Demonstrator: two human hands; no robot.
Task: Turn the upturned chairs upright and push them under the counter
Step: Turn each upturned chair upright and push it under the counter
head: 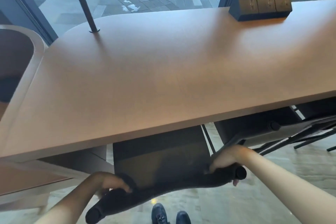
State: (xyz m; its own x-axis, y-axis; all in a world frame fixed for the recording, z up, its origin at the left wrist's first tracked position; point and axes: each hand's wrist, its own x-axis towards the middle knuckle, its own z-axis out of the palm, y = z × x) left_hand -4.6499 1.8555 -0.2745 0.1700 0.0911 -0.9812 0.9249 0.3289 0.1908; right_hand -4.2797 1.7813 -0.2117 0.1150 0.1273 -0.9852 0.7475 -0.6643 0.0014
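A dark upholstered chair (pixel 163 174) stands upright in front of me, its seat partly under the front edge of the long wooden counter (pixel 163 71). My left hand (pixel 111 182) grips the left end of its curved backrest. My right hand (pixel 225 158) grips the right end, fingers curled over the top. A second dark chair (pixel 263 131) sits to the right, tucked under the counter with its thin metal legs showing.
A dark socket box (pixel 261 7) sits on the counter at the back right. A slanted metal pole (pixel 81 0) meets the counter at the back left. Behind is a glass wall. A curved booth (pixel 20 56) is at the left. My shoes (pixel 169 214) are below the chair.
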